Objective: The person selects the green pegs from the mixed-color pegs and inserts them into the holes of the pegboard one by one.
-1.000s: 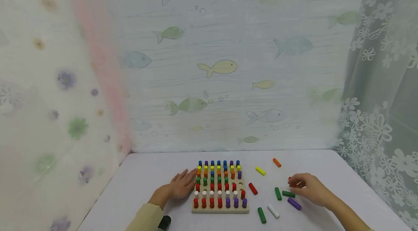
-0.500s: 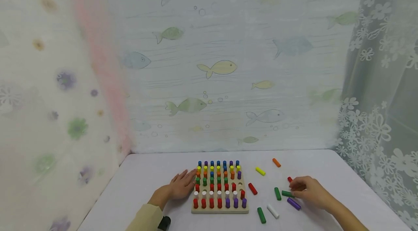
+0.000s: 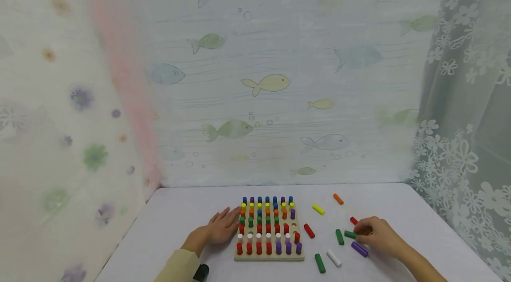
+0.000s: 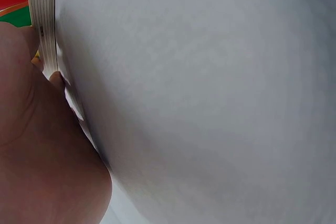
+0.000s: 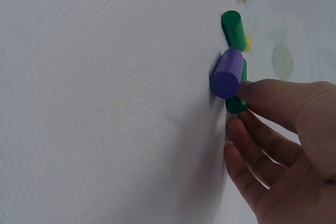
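My right hand [image 3: 377, 234] pinches the near end of a green peg [image 3: 350, 234] lying on the table. In the right wrist view, thumb and fingertips close round the green peg [image 5: 236, 104], partly hidden behind a purple peg [image 5: 227, 77]. That purple peg [image 3: 359, 249] lies just in front of the hand, and a red peg [image 3: 354, 220] just behind it. With fingers extended, my left hand [image 3: 224, 226] rests against the left side of a wooden pegboard [image 3: 269, 257], which bears rows of coloured pegs. The left wrist view shows the board's edge [image 4: 43, 19] beside the fingers.
Loose pegs lie between board and right hand: a red peg [image 3: 309, 230], a green peg [image 3: 340, 236], another green peg [image 3: 320, 263] and a white peg [image 3: 334, 258]. Farther back are a yellow peg [image 3: 318, 209] and an orange peg [image 3: 338, 198]. A few holes [image 3: 294, 224] show in the board.
My right hand has come from the red peg down to the green peg, whose end has shifted slightly away from me. The left hand has stayed at the board.
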Available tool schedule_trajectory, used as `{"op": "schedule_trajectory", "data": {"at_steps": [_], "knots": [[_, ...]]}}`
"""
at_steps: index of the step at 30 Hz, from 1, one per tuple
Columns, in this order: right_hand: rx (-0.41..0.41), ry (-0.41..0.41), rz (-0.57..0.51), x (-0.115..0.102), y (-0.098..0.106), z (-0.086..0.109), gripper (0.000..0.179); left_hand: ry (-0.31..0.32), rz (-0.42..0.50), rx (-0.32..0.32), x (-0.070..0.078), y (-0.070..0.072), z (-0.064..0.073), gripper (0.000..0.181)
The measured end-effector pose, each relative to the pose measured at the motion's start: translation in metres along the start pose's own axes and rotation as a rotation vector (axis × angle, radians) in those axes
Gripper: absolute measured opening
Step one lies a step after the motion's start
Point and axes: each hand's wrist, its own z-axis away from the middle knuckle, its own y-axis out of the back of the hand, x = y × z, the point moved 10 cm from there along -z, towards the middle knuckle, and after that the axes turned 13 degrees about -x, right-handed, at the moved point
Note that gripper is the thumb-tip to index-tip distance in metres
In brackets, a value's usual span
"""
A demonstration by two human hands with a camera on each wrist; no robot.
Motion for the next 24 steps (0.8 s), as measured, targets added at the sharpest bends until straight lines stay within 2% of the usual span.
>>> {"op": "schedule_trajectory", "data": {"at_steps": [9,24], "knots": [[-0.007,0.026,0.051,-0.010,-0.002,-0.001,0.010,-0.001,-0.010,0.011,-0.007,-0.004,-0.007,0.065],[-0.010,0.042,0.063,-0.009,0.001,0.002,0.015,0.003,-0.007,-0.006,0.003,0.000,0.003,0.064]]}}
